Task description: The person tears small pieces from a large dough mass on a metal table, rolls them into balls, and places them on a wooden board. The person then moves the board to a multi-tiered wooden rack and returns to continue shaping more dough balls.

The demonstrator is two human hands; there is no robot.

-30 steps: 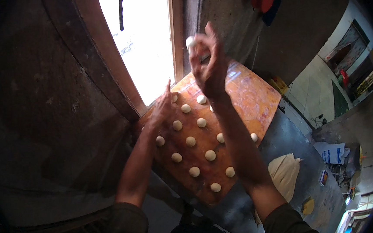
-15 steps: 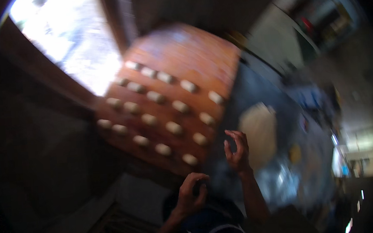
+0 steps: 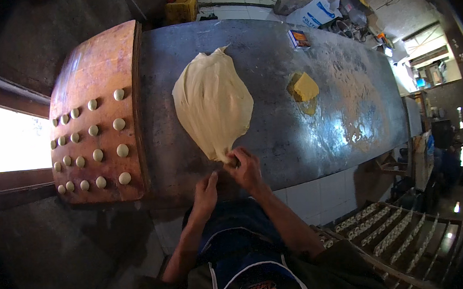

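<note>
A large, smooth sheet-like mass of pale dough lies on the dark metal table, narrowing to a twisted near end. My right hand is closed around that narrow end. Close by on its left, my left hand hovers at the table's front edge, apart from the dough. Its fingers point forward but are mostly hidden, and no object shows in it. Several small round dough balls sit in rows on the orange-brown wooden board at the left.
Right of the dough is a yellow block of fat, with a small box behind it. A white bag and clutter stand beyond the far edge. Low at right, a slatted rack carries braided pieces. A yellow container stands behind.
My view has swung from the wooden board toward the middle of the metal table. My right hand, empty and curled before, has taken hold of the dough's near end.
</note>
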